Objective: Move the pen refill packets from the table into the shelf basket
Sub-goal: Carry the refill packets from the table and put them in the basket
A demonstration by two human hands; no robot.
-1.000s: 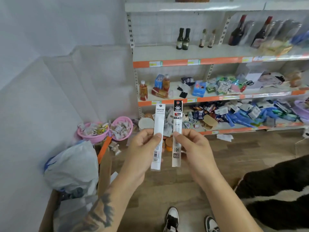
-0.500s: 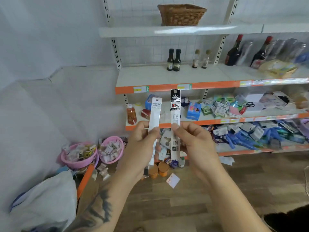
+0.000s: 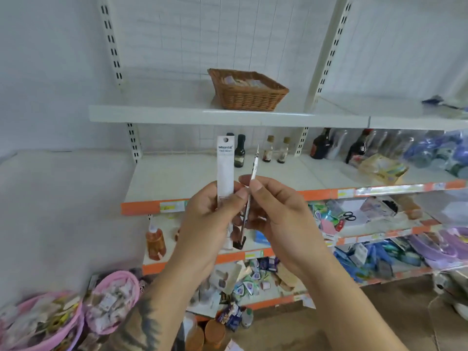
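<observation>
Left hand [image 3: 210, 219] and right hand [image 3: 276, 214] each pinch a refill packet [image 3: 225, 168], carrying upward; next, reach up into the wicker basket [image 3: 249, 97].

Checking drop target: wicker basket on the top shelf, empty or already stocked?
Already stocked, how full cannot tell. Pale flat packets show above the rim of the wicker basket on the top shelf.

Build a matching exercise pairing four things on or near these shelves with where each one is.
Things:
1. brown woven wicker basket
2. white flat refill packet
3. pink round plastic baskets
4. black-handled scissors

Places:
A. low at the left, full of small packets
B. top white shelf
C. gripped in the left hand
D. third shelf down, right of the hands

Pairs: 1-B, 2-C, 3-A, 4-D
</observation>
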